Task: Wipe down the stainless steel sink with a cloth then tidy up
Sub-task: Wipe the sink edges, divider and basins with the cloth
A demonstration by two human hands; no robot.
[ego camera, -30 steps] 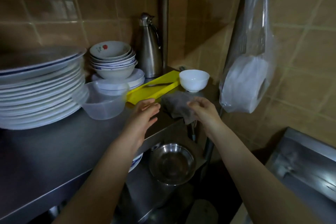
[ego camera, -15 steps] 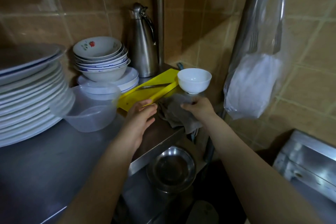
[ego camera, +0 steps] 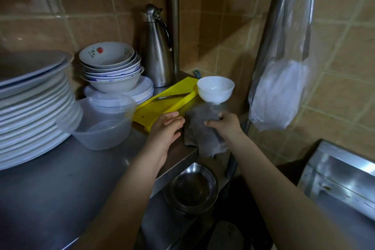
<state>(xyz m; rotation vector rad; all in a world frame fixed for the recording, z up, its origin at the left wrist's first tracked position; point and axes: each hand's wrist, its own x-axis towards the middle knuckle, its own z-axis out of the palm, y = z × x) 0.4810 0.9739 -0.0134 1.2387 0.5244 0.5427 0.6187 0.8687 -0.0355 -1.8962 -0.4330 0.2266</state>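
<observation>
The right hand point(ego camera: 223, 126) grips the grey cloth point(ego camera: 203, 140), draped over the desk point(ego camera: 60, 178) edge below the white bowl point(ego camera: 215, 89), probably to pull it free. The left hand point(ego camera: 166, 128), released, hovers beside it.

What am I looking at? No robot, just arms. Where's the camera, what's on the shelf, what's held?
No machine: a person works with two bare hands. The only camera sits on their head, looking forward and down, so the arms enter from below. The left hand is open, fingers straight, at the near end of a yellow tray. The right hand grips a grey cloth that hangs over the edge of the steel shelf. Just beyond that hand is a small white bowl. Also on the shelf: stacked plates, stacked bowls, a clear plastic tub, a steel jug. The steel sink shows at lower right.
</observation>
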